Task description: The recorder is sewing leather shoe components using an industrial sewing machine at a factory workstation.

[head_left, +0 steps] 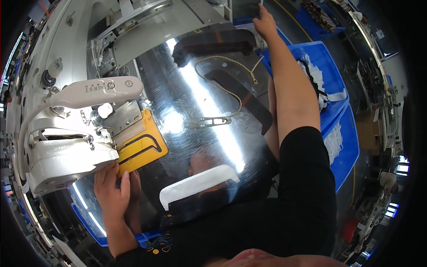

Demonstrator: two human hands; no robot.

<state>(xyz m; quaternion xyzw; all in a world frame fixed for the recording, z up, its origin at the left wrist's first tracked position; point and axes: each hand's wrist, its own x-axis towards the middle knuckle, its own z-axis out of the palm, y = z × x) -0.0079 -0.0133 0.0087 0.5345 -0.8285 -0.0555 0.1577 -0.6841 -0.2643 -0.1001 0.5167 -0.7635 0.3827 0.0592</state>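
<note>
My left hand (113, 191) rests at the near left corner of a yellow slotted plate (155, 147) under the white sewing machine head (66, 155), fingers lying along it, tips partly hidden. My right hand (263, 23) reaches to a grey fixture at the top centre, fingers mostly bent; what it grips is unclear. A white curved strip (195, 184) lies on the shiny dark table (173, 155) in front of me. Farther back lie two dark cut pieces (213, 44), a thin cord (222, 91) and metal snips (209, 122).
Blue bins (349, 147) holding white and black material stand to my right, beside a cardboard box (369, 133). Another blue bin (318, 24) is on the floor farther back. A blue tray (98, 240) shows under the table's near left edge.
</note>
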